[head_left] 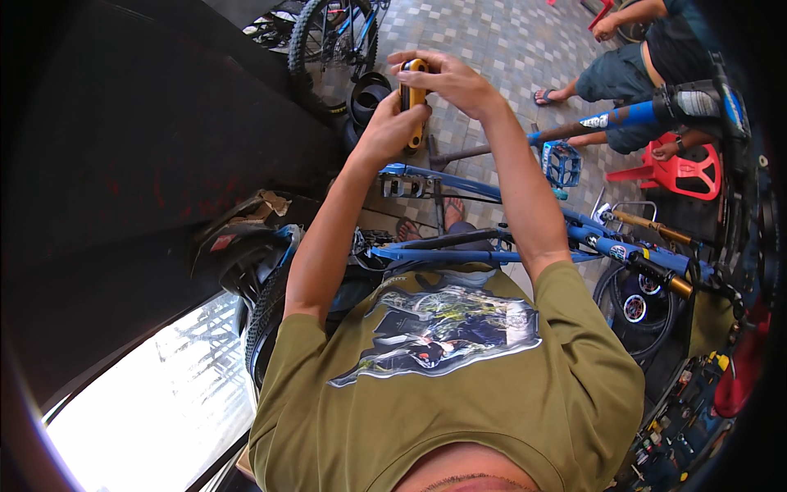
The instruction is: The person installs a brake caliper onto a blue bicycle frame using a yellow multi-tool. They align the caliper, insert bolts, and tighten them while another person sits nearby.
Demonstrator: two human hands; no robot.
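Both my arms stretch out ahead, over a blue bicycle frame. Between my hands is a yellow-and-black folding multi-tool, held upright. My left hand grips its lower left side, with the thumb across the body. From the right, my right hand closes its fingers over the tool's upper part. Whether a blade or key is folded out cannot be made out, as the fingers cover much of it. A blue flat pedal lies to the right of the hands, below my right wrist.
Another bicycle's wheel stands ahead on the left, beside black tyres. A dark wall rises at my left. To the right, a person in dark shorts is near a red plastic chair. Many tools lie at the lower right.
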